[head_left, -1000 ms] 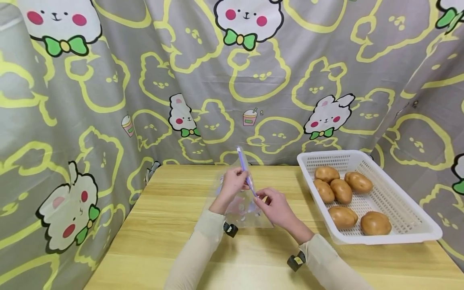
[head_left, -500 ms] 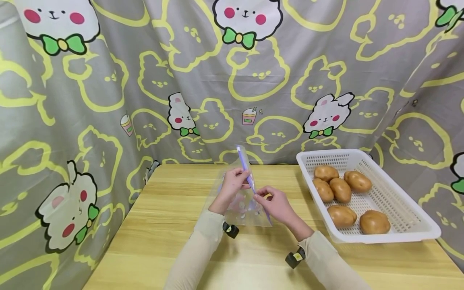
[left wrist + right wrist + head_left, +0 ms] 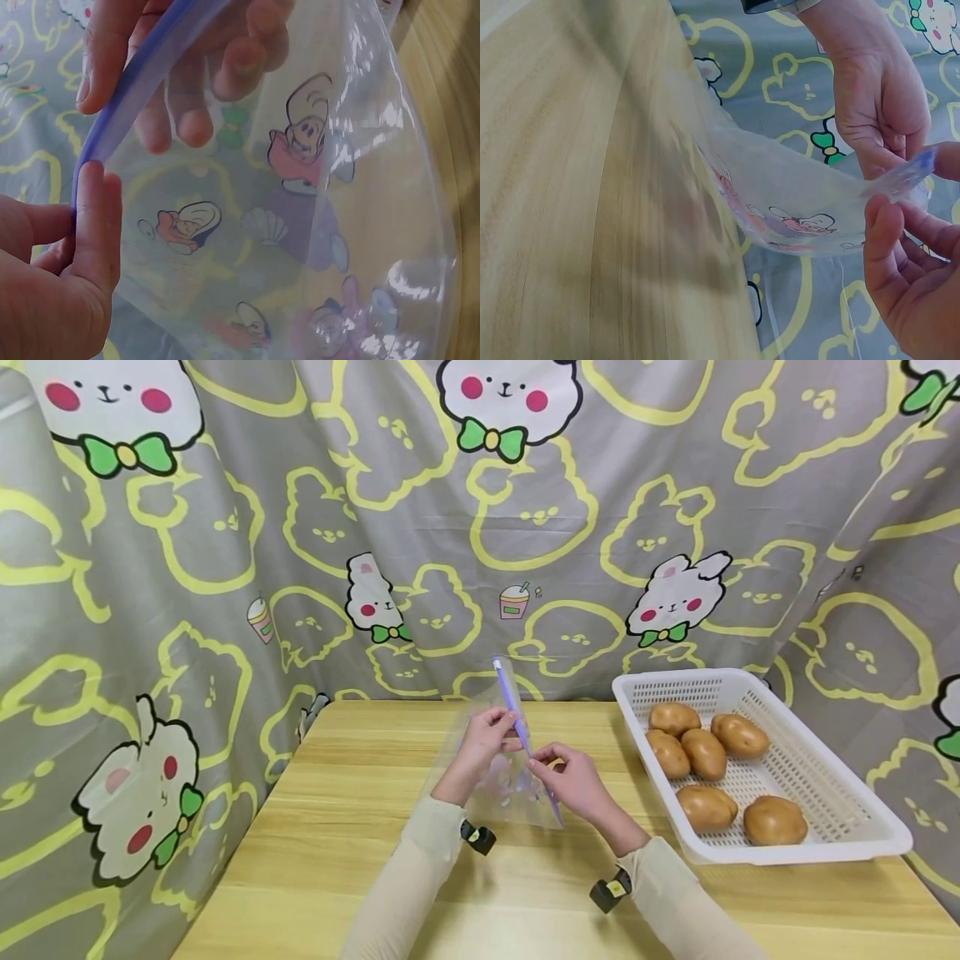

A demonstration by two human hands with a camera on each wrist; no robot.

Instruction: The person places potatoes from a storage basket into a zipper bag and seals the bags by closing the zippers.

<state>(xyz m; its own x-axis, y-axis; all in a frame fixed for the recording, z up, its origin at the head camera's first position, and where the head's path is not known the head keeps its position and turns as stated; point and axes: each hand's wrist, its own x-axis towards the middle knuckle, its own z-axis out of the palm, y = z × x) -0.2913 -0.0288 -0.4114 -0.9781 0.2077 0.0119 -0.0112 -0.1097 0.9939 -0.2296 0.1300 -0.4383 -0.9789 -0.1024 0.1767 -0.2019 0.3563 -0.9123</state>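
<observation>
Left hand (image 3: 483,743) pinches the purple zip strip (image 3: 506,683) of a clear printed bag (image 3: 504,785) about mid-length; right hand (image 3: 568,778) pinches the same strip between thumb and fingertips, just nearer the person. Bag's over the middle of the table (image 3: 337,810), strip slanted, far end up; can't tell from here if its bottom touches. White basket (image 3: 817,855) with six potatoes (image 3: 705,755) sits apart, off the right hand's right.

Head view bright; wrist views dimmer; white glare on plastic bag (image 3: 300,202); soft shadows across tabletop (image 3: 607,217).
</observation>
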